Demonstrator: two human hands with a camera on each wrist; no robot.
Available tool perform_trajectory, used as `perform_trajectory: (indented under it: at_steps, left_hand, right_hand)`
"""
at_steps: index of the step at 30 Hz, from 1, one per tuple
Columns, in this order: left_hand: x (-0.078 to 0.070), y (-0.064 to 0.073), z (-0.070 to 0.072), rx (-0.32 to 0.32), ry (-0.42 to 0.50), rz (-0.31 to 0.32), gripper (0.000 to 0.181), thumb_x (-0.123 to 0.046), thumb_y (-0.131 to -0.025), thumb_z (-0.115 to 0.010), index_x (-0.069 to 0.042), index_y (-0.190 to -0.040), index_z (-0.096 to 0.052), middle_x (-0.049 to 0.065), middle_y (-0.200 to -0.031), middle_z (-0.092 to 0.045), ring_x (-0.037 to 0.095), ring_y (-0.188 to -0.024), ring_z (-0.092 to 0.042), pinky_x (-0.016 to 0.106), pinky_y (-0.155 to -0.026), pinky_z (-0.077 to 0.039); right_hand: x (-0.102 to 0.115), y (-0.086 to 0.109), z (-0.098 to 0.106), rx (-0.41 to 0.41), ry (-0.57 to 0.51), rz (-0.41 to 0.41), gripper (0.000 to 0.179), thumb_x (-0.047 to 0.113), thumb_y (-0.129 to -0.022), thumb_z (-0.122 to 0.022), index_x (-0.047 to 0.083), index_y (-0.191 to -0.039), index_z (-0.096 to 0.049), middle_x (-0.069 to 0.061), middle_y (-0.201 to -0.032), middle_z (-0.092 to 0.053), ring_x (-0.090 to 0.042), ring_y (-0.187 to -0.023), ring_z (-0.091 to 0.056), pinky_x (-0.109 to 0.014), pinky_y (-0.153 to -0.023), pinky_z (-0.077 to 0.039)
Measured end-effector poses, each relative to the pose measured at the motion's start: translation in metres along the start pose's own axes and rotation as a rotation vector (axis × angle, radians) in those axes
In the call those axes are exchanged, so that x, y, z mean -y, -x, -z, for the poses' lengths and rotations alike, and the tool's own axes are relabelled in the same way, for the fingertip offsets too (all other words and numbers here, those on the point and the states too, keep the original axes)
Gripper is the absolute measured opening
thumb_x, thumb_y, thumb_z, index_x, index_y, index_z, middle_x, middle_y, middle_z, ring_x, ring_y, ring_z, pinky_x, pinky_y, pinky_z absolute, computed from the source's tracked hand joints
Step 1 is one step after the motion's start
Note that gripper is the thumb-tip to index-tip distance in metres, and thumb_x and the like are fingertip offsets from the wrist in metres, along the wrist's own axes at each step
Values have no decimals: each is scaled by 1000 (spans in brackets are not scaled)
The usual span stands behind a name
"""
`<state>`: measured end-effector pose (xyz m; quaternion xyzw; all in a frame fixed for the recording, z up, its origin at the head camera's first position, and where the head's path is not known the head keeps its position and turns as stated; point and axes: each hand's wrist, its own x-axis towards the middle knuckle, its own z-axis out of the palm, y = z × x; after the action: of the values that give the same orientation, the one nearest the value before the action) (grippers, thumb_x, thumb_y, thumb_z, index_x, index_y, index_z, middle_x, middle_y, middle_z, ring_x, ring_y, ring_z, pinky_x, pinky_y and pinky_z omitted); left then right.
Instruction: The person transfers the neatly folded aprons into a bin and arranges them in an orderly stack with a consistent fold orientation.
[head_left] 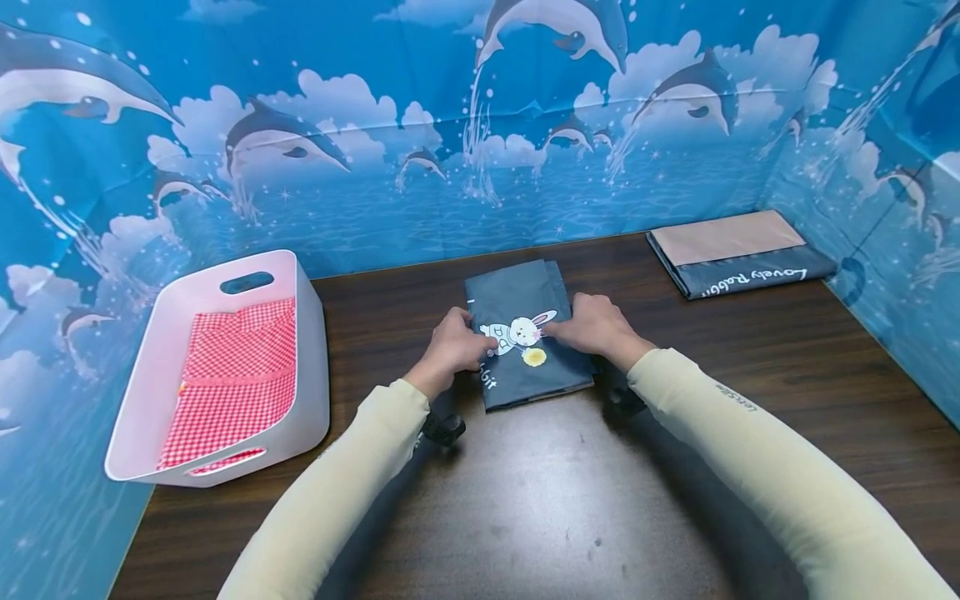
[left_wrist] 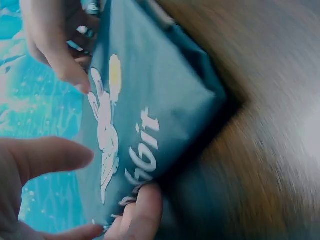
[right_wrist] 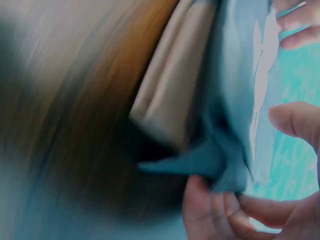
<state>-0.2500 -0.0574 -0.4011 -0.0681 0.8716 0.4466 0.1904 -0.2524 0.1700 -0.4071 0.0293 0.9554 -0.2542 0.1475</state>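
White letters ending in "bbit" show beside a printed rabbit (head_left: pixel 522 332) on the folded dark sheet (head_left: pixel 525 287), mid-tabletop (head_left: pixel 525 508), its opposite sides held by the left grip (head_left: pixel 452 343) and right grip (head_left: pixel 597 327). "Lovely Rabbit" marks another folded sheet (head_left: pixel 738 254), far right. The right sleeve (head_left: pixel 750 467) bears small lettering. A white basket (head_left: pixel 313 375) holding red checked cloth (head_left: pixel 240 367) stands at left, well apart.

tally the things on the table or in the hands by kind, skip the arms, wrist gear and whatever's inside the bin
Folded dark cloths: 2 (rabbit-picture cloth, held by left hand and right hand; tan-banded cloth, back right)
White bin: 1
Total: 3
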Motion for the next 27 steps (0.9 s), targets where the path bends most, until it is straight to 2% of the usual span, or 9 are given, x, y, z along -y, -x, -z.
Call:
perform_trajectory:
  at_steps: [3,6,11,14,16,19,22,24,27]
  left_hand:
    - [2,-2,3,18,153,51,68,-11,-98,-72,2,-156,-38,24,-142,-56,23,-99,-68,38,-95,-64]
    - [5,-3,5,32,241,66,67,-7,-97,-71,4,-154,-38,22,-134,-58,18,-93,-63,33,-90,-64]
    - [8,-5,5,53,309,47,68,1,-94,-71,3,-154,-39,19,-128,-58,17,-90,-60,26,-80,-61]
    - [8,-5,4,58,314,20,71,3,-94,-70,0,-157,-38,21,-136,-57,20,-94,-60,29,-81,-59]
    - [7,-5,5,51,302,0,74,4,-95,-70,-5,-160,-36,20,-136,-57,21,-95,-60,30,-79,-57]
    - [8,-5,5,36,297,-31,82,6,-95,-70,-16,-166,-34,16,-124,-59,19,-87,-59,30,-73,-54]
    - [11,-5,6,30,292,-56,82,6,-96,-70,-25,-166,-40,12,-119,-61,15,-80,-57,29,-72,-51]
    - [13,-5,6,35,285,-63,74,5,-98,-69,-25,-162,-49,12,-126,-62,16,-83,-57,30,-76,-49]
    - [15,-5,6,46,267,-52,54,0,-100,-68,-20,-150,-64,10,-146,-57,19,-100,-59,31,-86,-49]
  right_hand:
    - [2,-1,0,29,-86,-39,52,48,-95,-74,-2,-105,-61,-15,-93,-57,-27,-81,-58,-35,-68,-48]
    - [0,-3,1,39,-164,-75,46,45,-93,-78,9,-84,-52,-4,-78,-44,-20,-69,-47,-31,-61,-39]
    - [-5,-4,3,66,-305,-98,51,39,-94,-78,15,-71,-39,4,-66,-27,-15,-61,-31,-31,-59,-30]
    - [-6,0,4,53,-351,-94,42,37,-94,-78,10,-82,-47,1,-77,-36,-17,-70,-37,-30,-64,-32]
    - [-5,2,5,41,-358,-76,40,36,-94,-78,4,-102,-55,-4,-91,-44,-20,-81,-44,-30,-70,-37]
    - [-5,5,7,31,-349,-55,61,34,-94,-78,-1,-136,-51,-11,-112,-51,-24,-98,-50,-32,-80,-44]
    - [-5,5,9,56,-369,-62,77,33,-94,-78,-1,-153,-44,-19,-130,-55,-29,-108,-56,-39,-90,-54]
    - [-7,5,9,86,-404,-69,86,33,-94,-78,1,-161,-36,-24,-148,-52,-35,-122,-58,-46,-101,-57]
    - [-9,4,10,135,-470,-74,98,34,-95,-78,6,-170,-22,-25,-171,-33,-41,-147,-48,-57,-116,-51]
